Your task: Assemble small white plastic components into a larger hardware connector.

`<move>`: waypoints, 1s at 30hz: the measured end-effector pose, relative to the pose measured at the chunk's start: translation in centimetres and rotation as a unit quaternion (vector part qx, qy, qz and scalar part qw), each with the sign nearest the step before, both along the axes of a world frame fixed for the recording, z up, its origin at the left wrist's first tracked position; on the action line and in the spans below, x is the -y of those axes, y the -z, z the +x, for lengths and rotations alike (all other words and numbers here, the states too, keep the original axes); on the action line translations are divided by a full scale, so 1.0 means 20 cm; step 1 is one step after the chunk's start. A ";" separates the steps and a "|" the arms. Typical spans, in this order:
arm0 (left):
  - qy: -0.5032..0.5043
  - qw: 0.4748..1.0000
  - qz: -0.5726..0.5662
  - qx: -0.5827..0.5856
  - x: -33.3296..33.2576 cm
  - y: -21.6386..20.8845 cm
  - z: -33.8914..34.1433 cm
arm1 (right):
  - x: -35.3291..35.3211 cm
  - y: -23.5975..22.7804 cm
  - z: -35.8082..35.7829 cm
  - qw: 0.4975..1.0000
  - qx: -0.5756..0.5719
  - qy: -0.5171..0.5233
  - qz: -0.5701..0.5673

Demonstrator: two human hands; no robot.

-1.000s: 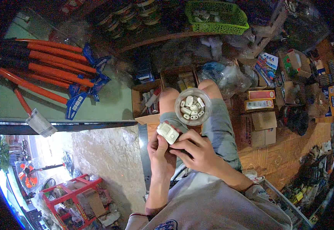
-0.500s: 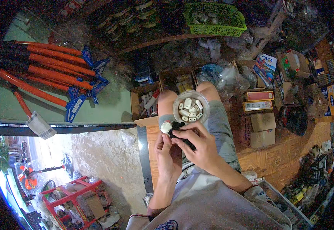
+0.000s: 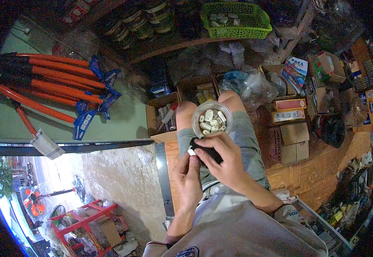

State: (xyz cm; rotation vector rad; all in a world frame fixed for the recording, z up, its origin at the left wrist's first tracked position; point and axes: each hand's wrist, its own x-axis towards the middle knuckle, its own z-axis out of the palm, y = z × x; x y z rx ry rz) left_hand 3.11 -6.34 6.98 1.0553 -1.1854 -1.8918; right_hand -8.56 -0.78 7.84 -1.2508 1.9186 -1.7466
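Now, line by line:
Left hand [image 3: 188,173]: raised near the lap, fingers curled shut around a small white piece [image 3: 191,152] that peeks out at the fingertips.
Right hand [image 3: 223,160]: just right of the left hand, touching it, fingers wrapped around a black object [image 3: 207,150]; what kind of object it is I cannot tell.
Round container [image 3: 212,118]: a clear tub resting on the person's knee, just beyond both hands, filled with short white cylindrical pieces.
White piece: held at the near-left rim of the container, against the black object.
Cardboard box [image 3: 164,112]: on the floor just left of the knee, holding more small white parts.
Orange tubes [image 3: 51,83]: a bundle with blue tags lying far left on a pale green surface.
Green basket [image 3: 235,19]: on a far shelf, well apart from the hands.
Flat boxes [image 3: 293,137]: on the wooden floor to the right of the leg.
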 end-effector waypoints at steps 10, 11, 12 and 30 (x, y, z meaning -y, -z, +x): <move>-0.043 0.999 0.024 0.024 -0.02 -0.07 0.02 | -0.02 -0.04 0.02 0.998 0.060 -0.007 -0.009; -0.067 0.998 0.013 -0.006 -0.03 -0.07 0.03 | -0.02 -0.04 0.01 0.999 0.034 -0.018 -0.028; -0.077 0.996 0.022 -0.043 -0.04 -0.06 0.02 | -0.02 -0.04 0.01 1.000 0.003 -0.021 -0.018; -0.008 0.999 -0.034 0.001 0.04 -0.03 0.01 | -0.02 0.08 0.01 0.997 0.073 0.003 -0.006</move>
